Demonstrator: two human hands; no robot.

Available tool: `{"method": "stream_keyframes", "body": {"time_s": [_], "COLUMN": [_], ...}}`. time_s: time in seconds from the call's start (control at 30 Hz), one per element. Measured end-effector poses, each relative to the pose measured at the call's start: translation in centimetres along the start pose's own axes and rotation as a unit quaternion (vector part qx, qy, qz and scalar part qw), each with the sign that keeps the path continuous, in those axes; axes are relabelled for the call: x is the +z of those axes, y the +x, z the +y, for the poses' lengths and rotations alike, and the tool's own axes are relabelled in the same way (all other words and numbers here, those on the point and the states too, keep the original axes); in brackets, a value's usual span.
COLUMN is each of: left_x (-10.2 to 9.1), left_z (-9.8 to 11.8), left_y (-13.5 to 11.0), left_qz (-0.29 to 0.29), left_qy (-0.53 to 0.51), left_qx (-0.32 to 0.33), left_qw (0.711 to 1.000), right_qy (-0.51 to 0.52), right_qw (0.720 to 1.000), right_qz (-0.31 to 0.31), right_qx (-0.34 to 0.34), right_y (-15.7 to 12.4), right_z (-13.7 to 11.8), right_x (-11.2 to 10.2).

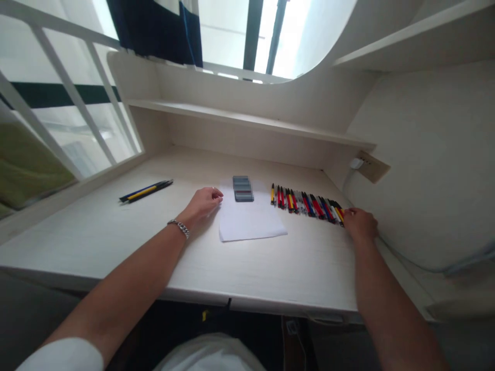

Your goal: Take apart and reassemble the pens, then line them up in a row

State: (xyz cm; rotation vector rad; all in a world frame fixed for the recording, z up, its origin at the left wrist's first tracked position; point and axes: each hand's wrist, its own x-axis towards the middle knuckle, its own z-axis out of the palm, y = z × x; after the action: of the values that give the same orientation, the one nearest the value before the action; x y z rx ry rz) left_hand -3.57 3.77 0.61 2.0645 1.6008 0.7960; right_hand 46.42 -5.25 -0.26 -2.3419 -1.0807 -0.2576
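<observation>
Pens [316, 206] row up to your curled right hand [361, 224]; your half-curled left hand [204, 202] nears the paper [253, 224]; either's grip is unclear.

This looks to me like a room in a home or dormitory: a white tabletop [263, 270] built in beneath a long shelf [251, 120], a slatted railing [65, 77] alongside, a dark blue curtain [158, 31] at the bright window [224, 33].

No lettering readable from here; grey stack [243, 188] at mid-frame blurred to bands, pens [308, 204] right of centre too small for any print, pale patch [292, 327] at lower right of centre illegible
</observation>
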Motion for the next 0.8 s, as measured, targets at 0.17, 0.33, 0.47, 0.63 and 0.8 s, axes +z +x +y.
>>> {"method": "stream_keyframes", "body": {"time_s": [0.17, 0.33, 0.47, 0.63, 0.8], "left_x": [-3.1, -8.7, -11.8, -12.2, -12.0], "left_z": [-4.5, -10.7, -12.3, -11.8, -11.8], "left_y": [1.2, -0.9, -2.7, -3.0, -2.9], "left_qz": [0.051, 0.119, 0.117, 0.101, 0.091], "left_qy": [0.12, 0.24, 0.275, 0.29, 0.284], "left_qx": [-0.042, -0.142, -0.199, -0.228, -0.222], "left_qw": [0.991, 0.953, 0.933, 0.924, 0.928], "right_qy": [0.091, 0.161, 0.172, 0.195, 0.204], "right_qw": [0.983, 0.921, 0.868, 0.85, 0.852], "right_qz": [0.003, -0.109, -0.187, -0.215, -0.219], "right_qx": [-0.157, -0.337, -0.426, -0.44, -0.429], "right_y": [-2.5, -7.9, -11.5, -14.0, -14.7], "right_z": [-6.3, -13.3, -17.3, -20.2, -19.8], "right_x": [0.0, -0.4, -0.7, 0.5, 2.1]}}
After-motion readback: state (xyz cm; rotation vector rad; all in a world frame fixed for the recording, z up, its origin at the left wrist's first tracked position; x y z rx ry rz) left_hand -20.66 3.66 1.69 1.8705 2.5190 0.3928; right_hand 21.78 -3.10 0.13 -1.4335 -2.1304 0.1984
